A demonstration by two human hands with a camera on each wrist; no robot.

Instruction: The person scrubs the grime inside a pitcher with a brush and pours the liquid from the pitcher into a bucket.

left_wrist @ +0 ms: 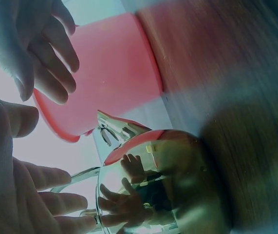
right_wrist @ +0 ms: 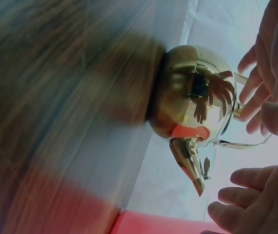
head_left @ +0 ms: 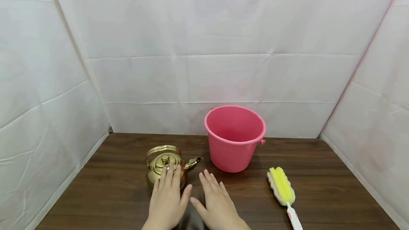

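hands [head_left: 167, 201] near golden kettle [right_wrist: 185, 95]

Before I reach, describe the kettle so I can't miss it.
On the dark wooden table, look left of the pink bucket. The kettle stands there, partly behind the left hand in the head view. Unlike bucket or brush, it is shiny gold and spouted.

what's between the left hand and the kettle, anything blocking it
Nothing visible: in the head view the left hand's fingers overlap the kettle, though contact isn't clear. The pink bucket stands to the kettle's right, outside that gap.
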